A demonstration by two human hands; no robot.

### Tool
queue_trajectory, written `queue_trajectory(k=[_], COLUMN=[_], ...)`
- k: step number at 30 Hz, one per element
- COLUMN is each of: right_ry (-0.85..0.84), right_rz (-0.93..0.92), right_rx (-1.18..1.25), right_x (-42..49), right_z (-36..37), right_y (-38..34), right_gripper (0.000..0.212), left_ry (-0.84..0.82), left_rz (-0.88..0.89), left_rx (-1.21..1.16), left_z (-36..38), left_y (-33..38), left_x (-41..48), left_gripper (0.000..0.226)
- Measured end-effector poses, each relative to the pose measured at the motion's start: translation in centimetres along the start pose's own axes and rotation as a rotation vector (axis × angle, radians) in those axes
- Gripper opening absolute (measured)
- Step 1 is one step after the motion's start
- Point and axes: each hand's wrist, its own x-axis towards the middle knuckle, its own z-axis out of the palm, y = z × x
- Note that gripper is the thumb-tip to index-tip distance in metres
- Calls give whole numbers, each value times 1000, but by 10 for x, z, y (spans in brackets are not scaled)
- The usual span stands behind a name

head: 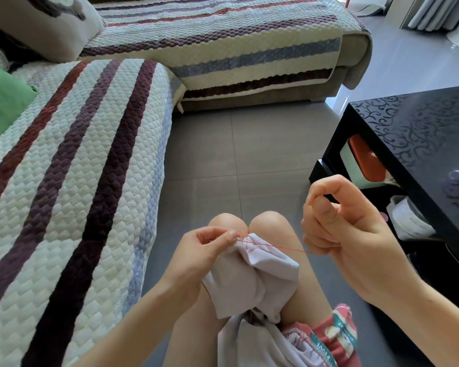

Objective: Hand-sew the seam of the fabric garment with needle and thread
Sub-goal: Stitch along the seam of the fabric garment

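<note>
A pale lilac garment (249, 276) lies bunched over my knees. My left hand (204, 250) pinches its top edge, where red stitches show. From that spot a thin red thread (281, 248) runs taut to the right into my right hand (339, 229). The right hand is raised beside my right knee with its fingers curled round the thread. The needle is too small to make out.
A sofa with a striped quilted cover (72, 181) is at my left and ahead. A black patterned coffee table (419, 133) stands close on my right, with boxes on its lower shelf. Grey tiled floor (236, 154) lies between them.
</note>
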Motion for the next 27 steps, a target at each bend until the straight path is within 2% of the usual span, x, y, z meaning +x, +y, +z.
queue_trajectory(k=[3,6,7,12,14,17,22,25,27], right_ry=[-4,73,95,105,111,111,117,106,105], right_rz=[-17,4,18,36,25,12,32,-8,-49], right_rx=[38,-46,-77,-163,-169,-180,-280,-367,-419], right_x=[4,12,14,17,16,16,20,25,29], right_z=[-4,-10,-12,-24,-29,-31,-25,-21,-19], right_y=[-15,-19,-18,-21,-27,-35,-39,-41,-45], right_gripper=[28,20,20,48,47,37,11,14,17], left_ry=[1,-109,-133,-149,-184,-221,-275,-335,-368], left_rz=[3,-40,-62,-152,-146,-128,90,256,340], left_rx=[-24,-64,-79,-208,-199,-213,-158,-82,-29], left_z=[-1,1,0,-11,-15,-20,-27,-26,-25], left_y=[7,20,23,46,56,74,112,138,153], left_x=[5,9,12,23,23,22,19,12,6], left_gripper=[25,49,50,6,4,13,18,29,28])
